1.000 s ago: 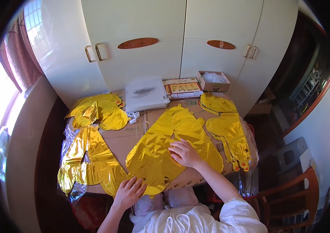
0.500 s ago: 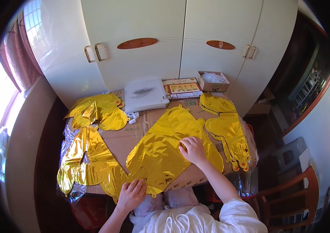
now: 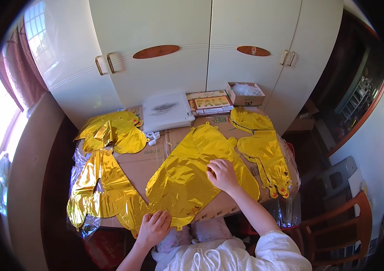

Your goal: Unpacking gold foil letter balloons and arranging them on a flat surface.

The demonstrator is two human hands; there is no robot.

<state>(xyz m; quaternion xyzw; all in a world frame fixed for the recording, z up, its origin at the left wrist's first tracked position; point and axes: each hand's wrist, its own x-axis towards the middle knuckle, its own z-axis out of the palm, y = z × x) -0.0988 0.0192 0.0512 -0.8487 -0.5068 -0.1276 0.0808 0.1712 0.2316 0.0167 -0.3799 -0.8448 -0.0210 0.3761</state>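
Observation:
A large, flat gold foil balloon point(image 3: 185, 169) lies creased across the middle of the cardboard-covered table. Over its right half, my right hand point(image 3: 222, 175) is closed, fingers curled down toward the foil; their tips are hidden, so what they pinch does not show. My left hand point(image 3: 156, 228) is closed at the near left corner of the same balloon, its bent fingers gripping the foil edge by the table's front. Touching that corner is an A-shaped gold foil balloon point(image 3: 104, 192) on the left. Another folded gold balloon point(image 3: 266, 151) with red dots lies to the right.
More gold foil point(image 3: 111, 131) is heaped at the back left. Along the back stand a white plastic-wrapped stack point(image 3: 167, 110), a printed flat box point(image 3: 210, 104) and an open carton point(image 3: 247, 95) of clear plastic. White ribbon rolls point(image 3: 153, 137) lie nearby. A wooden chair point(image 3: 359, 221) stands at right.
The view has shifted slightly. My hands keep nearly the same places on the foil, and the balloons lie as before.

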